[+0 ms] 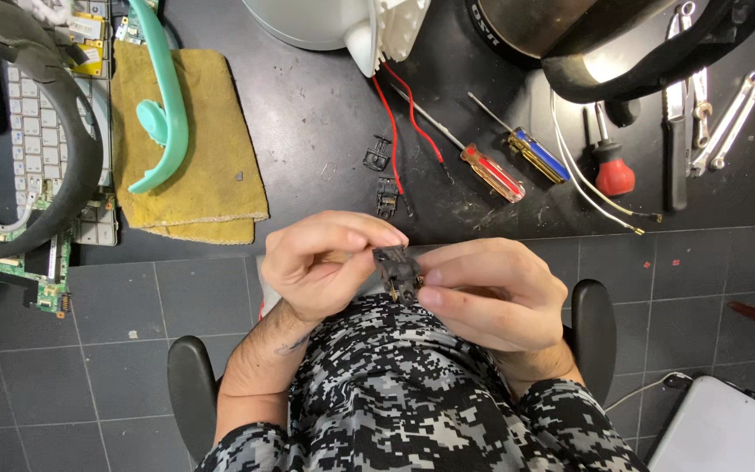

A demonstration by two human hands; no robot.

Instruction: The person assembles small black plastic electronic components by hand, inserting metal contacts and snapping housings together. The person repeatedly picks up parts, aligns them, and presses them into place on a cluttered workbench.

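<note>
A small black plastic part (pixel 398 271) with metal pins is pinched between the left hand (pixel 325 262) and the right hand (pixel 482 288), both closed on it, just off the near edge of the tabletop (pixel 308 114). Two similar black clips (pixel 382 175) lie near that edge beside a red wire (pixel 392 131). Screwdrivers (pixel 491 170) lie further right. If grip is loosened, the part could be dropped into the lap; its pins could be bent by excess pressure.

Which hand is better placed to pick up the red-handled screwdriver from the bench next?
Right, probably. The red-handled screwdriver lies up and right of the small black part, nearer the right hand. The left hand could keep pinching the part.
</note>
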